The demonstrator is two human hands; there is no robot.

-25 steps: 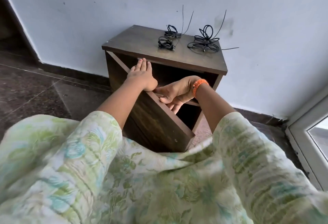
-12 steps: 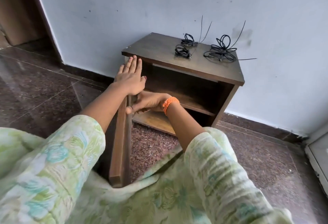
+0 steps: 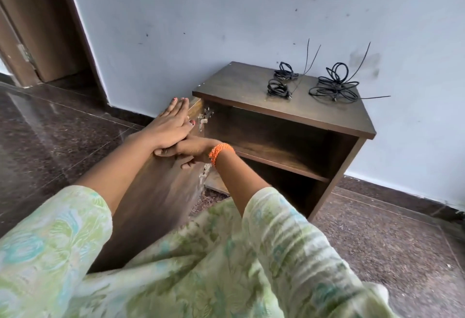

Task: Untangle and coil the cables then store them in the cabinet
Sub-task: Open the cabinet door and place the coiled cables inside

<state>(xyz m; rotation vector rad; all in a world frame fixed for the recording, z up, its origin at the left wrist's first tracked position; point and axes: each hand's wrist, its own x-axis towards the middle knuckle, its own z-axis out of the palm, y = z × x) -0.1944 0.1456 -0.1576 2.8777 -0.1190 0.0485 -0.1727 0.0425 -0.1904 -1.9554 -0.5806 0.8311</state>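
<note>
Cables [image 3: 312, 83] lie in three black bundles on the cabinet [image 3: 251, 88] top, at 1 o'clock. Cabinet shelves hold nothing visible. Left hand [image 3: 171, 126] rests flat, fingers straight, on the open door [image 3: 156, 197]; right hand [image 3: 191, 150] grips its edge.

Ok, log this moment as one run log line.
door: swung wide open | left hand: flat on door top edge | right hand: gripping door edge | cables: on cabinet top

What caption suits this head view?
Both hands hold the cabinet door open; cables wait on the cabinet.
</note>
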